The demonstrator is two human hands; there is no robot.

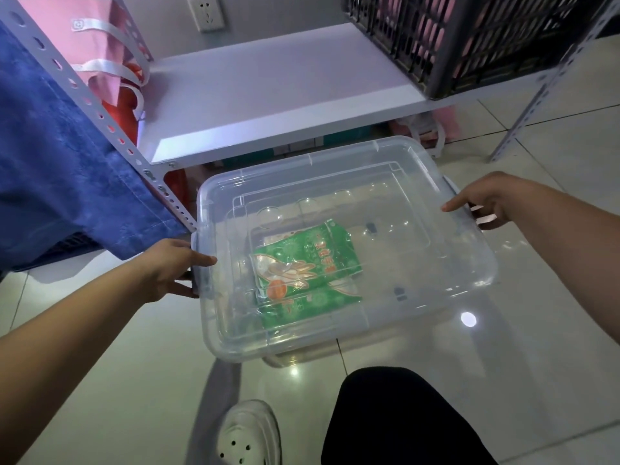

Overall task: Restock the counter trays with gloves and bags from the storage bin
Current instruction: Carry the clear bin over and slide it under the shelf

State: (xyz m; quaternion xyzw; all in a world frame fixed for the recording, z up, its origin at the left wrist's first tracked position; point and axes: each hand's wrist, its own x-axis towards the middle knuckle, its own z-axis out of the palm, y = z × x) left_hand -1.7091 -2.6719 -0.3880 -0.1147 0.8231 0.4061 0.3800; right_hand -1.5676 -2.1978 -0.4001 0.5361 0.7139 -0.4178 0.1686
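A clear plastic storage bin [419, 283] with its clear lid on sits on the tiled floor in front of a shelf. Through the lid I see green packets of gloves [308, 263] lying inside. My left hand [171, 266] grips the bin's left side at its latch, thumb resting on the lid edge. On the opposite side, my right hand [486, 203] holds the right latch, with the index finger lying on the lid.
A white metal shelf [268, 95] stands just behind the bin, carrying a dark slotted crate [469, 38] at the right and pink bags [100, 45] at the left. Blue cloth [50, 146] hangs at the left. My knee [402, 421] and white shoe [248, 434] are near the bin's front.
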